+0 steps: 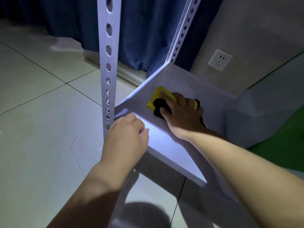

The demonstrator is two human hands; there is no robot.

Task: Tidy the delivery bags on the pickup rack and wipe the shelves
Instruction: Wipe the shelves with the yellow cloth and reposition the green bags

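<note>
Cloth (156, 98) mostly under right hand (183, 111) on shelf (189, 82)

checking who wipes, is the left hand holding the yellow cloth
No, the right hand presses the yellow cloth on the shelf; the left hand grips its front edge.

Plain indoor storage corner: white perforated-steel shelving rack (104, 60) on pale glossy floor tiles (41, 96), dark blue fabric curtain (139, 30) behind it, white plastic wall socket (220, 59) to its right.
</note>
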